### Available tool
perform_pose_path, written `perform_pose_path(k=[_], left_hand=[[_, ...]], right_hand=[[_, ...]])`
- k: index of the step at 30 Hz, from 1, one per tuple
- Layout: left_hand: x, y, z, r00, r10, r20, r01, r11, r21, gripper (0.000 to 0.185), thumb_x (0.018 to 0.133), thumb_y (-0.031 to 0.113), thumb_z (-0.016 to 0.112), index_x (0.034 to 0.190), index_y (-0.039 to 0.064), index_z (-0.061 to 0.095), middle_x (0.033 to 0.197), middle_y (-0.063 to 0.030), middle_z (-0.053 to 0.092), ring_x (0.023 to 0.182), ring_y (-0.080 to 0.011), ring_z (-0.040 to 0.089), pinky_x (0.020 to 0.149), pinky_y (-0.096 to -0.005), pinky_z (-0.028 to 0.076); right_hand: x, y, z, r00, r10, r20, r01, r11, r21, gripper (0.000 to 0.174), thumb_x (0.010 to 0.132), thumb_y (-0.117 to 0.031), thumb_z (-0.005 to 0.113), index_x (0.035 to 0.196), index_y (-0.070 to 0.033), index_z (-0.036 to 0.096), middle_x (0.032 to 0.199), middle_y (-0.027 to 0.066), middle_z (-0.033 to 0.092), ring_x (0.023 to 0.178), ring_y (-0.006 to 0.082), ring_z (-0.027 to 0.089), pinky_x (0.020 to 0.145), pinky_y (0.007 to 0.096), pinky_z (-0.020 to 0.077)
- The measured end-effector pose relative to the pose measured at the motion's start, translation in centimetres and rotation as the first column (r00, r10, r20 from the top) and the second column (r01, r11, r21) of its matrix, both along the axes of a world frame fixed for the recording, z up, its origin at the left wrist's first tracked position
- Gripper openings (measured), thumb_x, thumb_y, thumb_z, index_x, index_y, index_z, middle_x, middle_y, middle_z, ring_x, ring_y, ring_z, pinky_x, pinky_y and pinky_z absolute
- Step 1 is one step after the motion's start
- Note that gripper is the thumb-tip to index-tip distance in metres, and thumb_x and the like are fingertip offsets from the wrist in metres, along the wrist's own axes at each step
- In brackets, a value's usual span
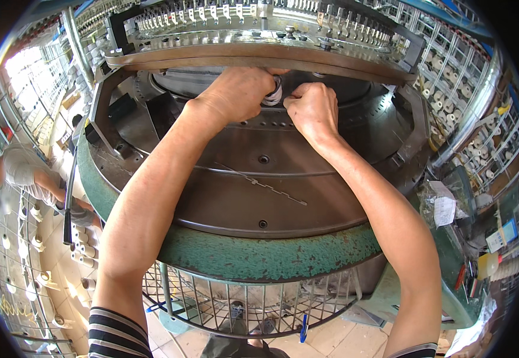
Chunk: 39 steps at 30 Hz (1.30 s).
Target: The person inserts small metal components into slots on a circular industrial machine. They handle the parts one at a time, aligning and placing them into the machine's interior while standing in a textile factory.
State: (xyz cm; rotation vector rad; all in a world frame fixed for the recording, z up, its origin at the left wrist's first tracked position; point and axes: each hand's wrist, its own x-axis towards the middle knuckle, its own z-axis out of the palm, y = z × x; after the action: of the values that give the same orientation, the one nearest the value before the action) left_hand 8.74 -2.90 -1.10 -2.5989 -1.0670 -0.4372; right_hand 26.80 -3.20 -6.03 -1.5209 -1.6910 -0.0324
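My left hand (244,89) reaches to the gap under the brown metal ring of a circular knitting machine (259,56). Its fingers curl against a small pale wound bundle (274,93), and some fingertips are hidden beyond it. Close by on the right, my right hand (315,107) has its fingers bent inward; whether something thin is between them cannot be seen. Both hands are over the dark metal bed (264,138). A long thin knitting needle with a stepped shank (266,184) lies slantwise on the bed between my forearms.
A worn green rim (264,257) borders the bed, above a wire guard (241,308) with a blue clip (304,329). Cones of yarn (443,89) fill racks at right. A plastic bag with a paper label (443,206) is nearby. Another person (31,174) stoops at left.
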Motion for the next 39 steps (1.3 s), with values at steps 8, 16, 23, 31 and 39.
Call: perform_pose_path(k=[8,16,23,31,39], left_hand=[[-0.1,-0.1,-0.1,1.000,-0.011,-0.011,0.011,1.000,0.010,0.018,0.069,-0.008,0.066,0.086,-0.005,0.072,0.096,-0.0238,0.073,0.095,-0.0422,0.070,0.084,-0.0504,0.055],[0.0,-1.6,-0.1,0.994,0.020,0.112,-0.023,0.999,0.027,0.020,0.074,-0.010,0.063,0.091,-0.004,0.072,0.092,-0.0218,0.074,0.094,-0.0363,0.073,0.082,-0.0454,0.058],[-0.2,-2.8,1.2,0.748,0.309,0.587,0.350,0.568,-0.745,0.032,0.088,-0.006,0.070,0.120,-0.003,0.065,0.092,-0.0110,0.075,0.079,-0.0164,0.073,0.070,-0.0292,0.057],[0.1,-2.3,1.1,0.510,0.521,0.685,0.568,0.393,-0.723,0.037,0.091,-0.007,0.072,0.127,-0.003,0.065,0.116,-0.0154,0.073,0.091,-0.0292,0.076,0.082,-0.0378,0.064],[0.0,-1.3,0.6,0.320,0.609,0.726,0.722,0.340,-0.603,0.034,0.095,-0.007,0.068,0.128,-0.007,0.062,0.115,-0.0144,0.070,0.101,-0.0361,0.074,0.095,-0.0462,0.064]], right_hand=[[0.3,-0.3,-0.1,0.998,0.005,-0.069,-0.005,1.000,0.003,0.014,0.077,-0.015,0.078,0.082,-0.002,0.079,0.083,0.0257,0.073,0.084,0.0432,0.073,0.077,0.0495,0.0585],[3.0,1.0,-0.3,1.000,0.022,-0.015,-0.021,0.997,0.075,0.018,0.089,-0.019,0.083,0.091,-0.001,0.080,0.074,0.0142,0.075,0.061,0.0199,0.069,0.061,0.0358,0.0521],[5.1,2.4,2.2,0.669,0.509,-0.542,-0.579,0.814,0.048,0.019,0.099,-0.017,0.071,0.094,0.000,0.076,0.083,0.0067,0.073,0.061,0.0107,0.058,0.053,0.0266,0.0392],[5.4,2.3,2.3,0.646,0.431,-0.631,-0.558,0.830,-0.005,0.019,0.099,-0.015,0.069,0.093,0.002,0.076,0.082,0.0075,0.073,0.065,0.0124,0.061,0.056,0.0284,0.0408],[4.4,1.9,1.3,0.342,0.427,-0.837,-0.761,0.649,0.020,0.014,0.102,-0.013,0.067,0.104,0.000,0.072,0.100,0.0116,0.075,0.068,0.0123,0.061,0.055,0.0258,0.0429]])
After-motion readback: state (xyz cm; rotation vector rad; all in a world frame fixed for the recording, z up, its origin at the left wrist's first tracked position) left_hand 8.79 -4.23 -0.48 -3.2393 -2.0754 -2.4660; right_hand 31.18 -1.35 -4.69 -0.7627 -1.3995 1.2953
